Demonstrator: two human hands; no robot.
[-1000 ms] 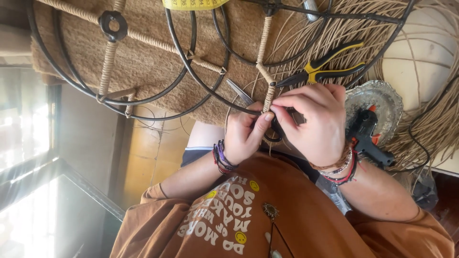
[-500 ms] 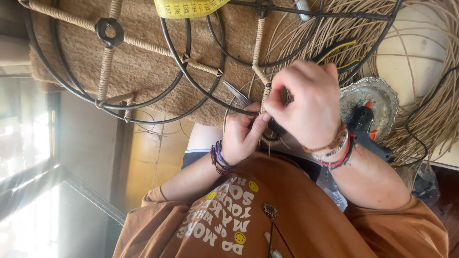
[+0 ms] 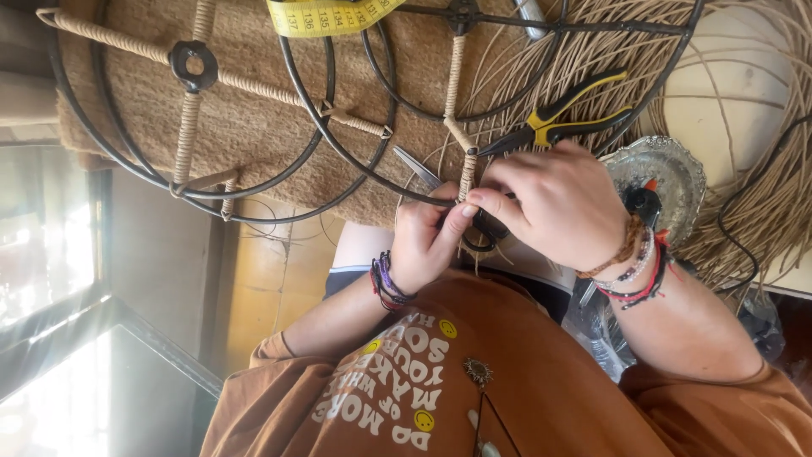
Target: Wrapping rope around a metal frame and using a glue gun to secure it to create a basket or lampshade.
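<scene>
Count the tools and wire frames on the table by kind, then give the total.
Wire frames: 2
Pliers: 1
Scissors: 1
Tape measure: 1
Total: 5

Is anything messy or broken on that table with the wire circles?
Nothing looks broken. The loose straw strands spill in a tangle around the yellow-handled pliers, and a measuring tape lies draped across the metal ring frame. Both hands work at a wrapped spoke.
</scene>
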